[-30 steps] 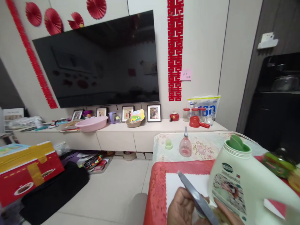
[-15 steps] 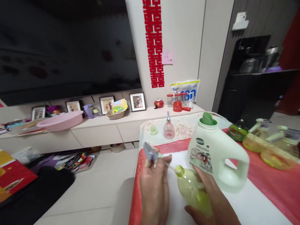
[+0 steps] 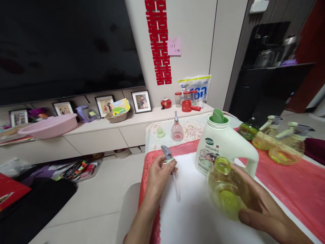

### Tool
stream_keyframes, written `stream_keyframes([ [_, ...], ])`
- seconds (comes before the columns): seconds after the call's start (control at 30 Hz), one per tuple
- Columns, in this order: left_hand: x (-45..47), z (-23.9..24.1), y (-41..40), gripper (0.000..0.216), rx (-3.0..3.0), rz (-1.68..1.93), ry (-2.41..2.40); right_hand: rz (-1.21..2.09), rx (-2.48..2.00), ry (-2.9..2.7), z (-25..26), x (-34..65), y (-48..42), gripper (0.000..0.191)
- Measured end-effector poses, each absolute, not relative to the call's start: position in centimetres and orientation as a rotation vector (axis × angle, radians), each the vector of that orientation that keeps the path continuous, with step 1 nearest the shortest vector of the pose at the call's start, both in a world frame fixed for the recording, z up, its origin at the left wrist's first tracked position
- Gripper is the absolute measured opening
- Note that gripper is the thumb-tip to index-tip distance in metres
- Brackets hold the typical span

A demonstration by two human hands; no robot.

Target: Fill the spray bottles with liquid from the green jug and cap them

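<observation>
Pinched in my left hand [image 3: 158,173] is a grey and green spray nozzle [image 3: 167,155], its thin dip tube hanging down over the white table surface. My right hand [image 3: 261,200] is wrapped round a yellow-green transparent bottle [image 3: 225,186], which has an open neck and is tilted a little. Behind that bottle stands a pale green detergent jug [image 3: 215,142] with a green cap-like piece in its mouth; the bottle hides part of it. A pink transparent spray bottle [image 3: 177,130] and a small light green cap [image 3: 160,132] are farther back on the table.
Several yellowish spray bottles [image 3: 286,152] and a dark green bottle [image 3: 248,130] stand at the right on the red cloth [image 3: 274,176]. Along the wall a low cabinet [image 3: 99,139] bears picture frames, a pink basin [image 3: 49,126] and red-lidded jars [image 3: 186,101].
The spray nozzle has come away from the bottle, its tube now out of the neck. My right hand has moved the bottle rightward and more upright. The camera view has shifted too.
</observation>
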State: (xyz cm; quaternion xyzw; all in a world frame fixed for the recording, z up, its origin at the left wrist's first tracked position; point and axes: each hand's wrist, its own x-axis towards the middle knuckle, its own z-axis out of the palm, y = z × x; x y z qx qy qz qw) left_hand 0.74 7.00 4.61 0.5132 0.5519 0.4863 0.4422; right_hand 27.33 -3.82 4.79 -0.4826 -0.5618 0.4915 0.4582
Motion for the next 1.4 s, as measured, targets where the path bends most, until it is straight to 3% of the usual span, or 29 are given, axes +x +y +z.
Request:
stream_keyframes([
  [0.3, 2.2, 0.4, 9.2, 0.019, 1.695, 0.817, 1.894, 1.385, -1.118, -1.328, 4.4, 25.8, -2.9, 0.106],
  [0.5, 1.7, 2.4, 7.6, 0.021, 1.868, 0.741, 1.913, 1.468, -0.997, -1.379, 2.7, 26.3, -1.7, 0.101],
  [0.6, 1.8, 4.7, 5.7, 0.028, 1.917, 0.997, 1.538, 1.480, -0.924, -1.315, 2.7, 25.8, -1.5, 0.102],
  [0.7, 2.8, 6.5, 3.1, 0.038, 1.823, 1.028, 1.040, 1.505, -0.831, -1.241, 2.9, 24.9, -1.6, 0.107],
  [0.83, 5.2, 6.8, 0.4, 0.084, 1.467, 0.892, 0.812, 1.516, -0.807, -1.261, 2.8, 24.2, -1.7, 0.102],
  [0.9, 6.2, 6.0, 0.0, 0.094, 1.275, 0.916, 0.862, 1.449, -0.902, -1.379, 2.6, 24.3, -1.6, 0.090],
  [0.97, 6.6, 4.6, 0.3, 0.087, 1.165, 0.998, 0.871, 1.278, -1.047, -1.557, 2.6, 24.7, -1.6, 0.075],
  [1.07, 6.6, 2.2, 0.9, 0.079, 1.173, 1.148, 0.980, 0.804, -1.186, -1.739, 3.0, 25.6, -2.0, 0.049],
  [1.17, 6.7, 0.3, 1.3, 0.076, 1.327, 1.228, 1.232, 0.382, -1.196, -1.564, 3.8, 27.0, -2.8, 0.032],
  [1.27, 7.2, -0.9, 1.5, 0.080, 1.413, 1.230, 1.301, 0.181, -1.226, -1.126, 4.4, 28.6, -3.0, 0.030],
  [1.4, 7.8, -2.0, 2.1, 0.083, 1.418, 1.245, 1.281, 0.270, -1.308, -0.869, 4.1, 30.6, -1.7, 0.059],
])
